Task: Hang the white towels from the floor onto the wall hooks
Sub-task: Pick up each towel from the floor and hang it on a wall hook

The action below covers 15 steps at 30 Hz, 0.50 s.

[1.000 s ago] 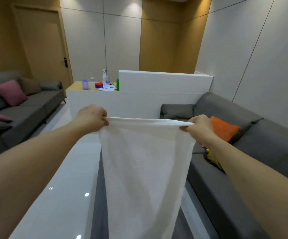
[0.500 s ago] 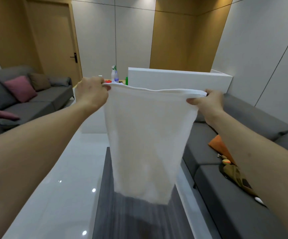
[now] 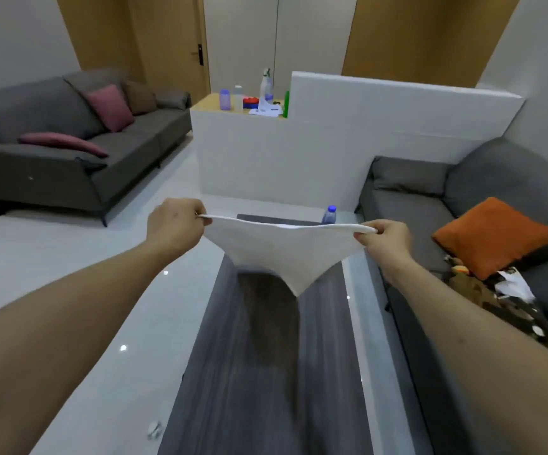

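Both arms of the person reach forward at waist height over a long dark wood-grain desk [image 3: 266,372]. The left hand [image 3: 174,229] is closed in a pinch on one upper corner of a white towel [image 3: 282,254]; the right hand [image 3: 385,239] is closed in a pinch on the opposite upper corner. The top edge of the towel runs nearly level between the two hands, sagging slightly in the middle. Below that edge the cloth narrows to a single point that hangs in the air above the desk, apart from its surface, with a dark shadow under it.

A small bottle with a blue cap [image 3: 329,215] stands at the far end of the desk, just behind the towel's top edge. A grey sofa [image 3: 407,208] lies beside the desk on the right and carries an orange cushion [image 3: 492,236] and a heap of mixed items [image 3: 502,300] that cannot be made out. A second grey sofa [image 3: 52,159] stands at the left wall with pink cushions [image 3: 110,108]. A white partition [image 3: 315,152] crosses the middle of the room; bottles [image 3: 238,98] stand on its lower ledge. The floor [image 3: 69,257] is glossy white tile
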### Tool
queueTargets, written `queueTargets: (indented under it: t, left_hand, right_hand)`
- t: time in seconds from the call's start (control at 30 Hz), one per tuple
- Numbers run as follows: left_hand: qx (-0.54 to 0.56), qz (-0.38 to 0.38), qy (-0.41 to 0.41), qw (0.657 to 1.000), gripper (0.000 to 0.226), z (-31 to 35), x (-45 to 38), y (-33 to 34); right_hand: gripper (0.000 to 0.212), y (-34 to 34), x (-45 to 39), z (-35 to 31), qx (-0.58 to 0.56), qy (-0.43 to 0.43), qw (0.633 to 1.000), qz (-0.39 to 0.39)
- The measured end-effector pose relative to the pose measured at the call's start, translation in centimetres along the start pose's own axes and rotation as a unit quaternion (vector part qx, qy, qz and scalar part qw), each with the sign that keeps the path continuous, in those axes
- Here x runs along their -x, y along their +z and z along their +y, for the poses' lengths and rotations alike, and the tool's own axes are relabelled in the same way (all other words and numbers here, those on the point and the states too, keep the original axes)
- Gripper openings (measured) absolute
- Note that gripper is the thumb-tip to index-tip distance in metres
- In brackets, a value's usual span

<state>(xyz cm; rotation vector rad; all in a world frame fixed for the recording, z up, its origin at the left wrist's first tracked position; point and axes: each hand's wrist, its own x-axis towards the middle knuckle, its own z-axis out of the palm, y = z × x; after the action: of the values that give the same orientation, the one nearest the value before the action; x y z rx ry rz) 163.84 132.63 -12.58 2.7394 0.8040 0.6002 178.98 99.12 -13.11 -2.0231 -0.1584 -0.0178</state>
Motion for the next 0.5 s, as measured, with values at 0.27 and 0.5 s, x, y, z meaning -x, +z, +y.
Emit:
queueTargets:
  t: [0.27,0.5]
  left_hand:
    - [-0.087,-0.232,-0.048,0.967,0.011,-4.9,18.4,7.0]
    - [-0.131,-0.446,-0.051,0.884,0.016,-8.3,26.4,12.2]
  right_hand:
    - [0.011,1.2,12.4,14.9,0.083,0.132,0.98,-0.126]
    - [0.007,2.1,19.3,24.4,0.2,0.257,0.895,-0.305]
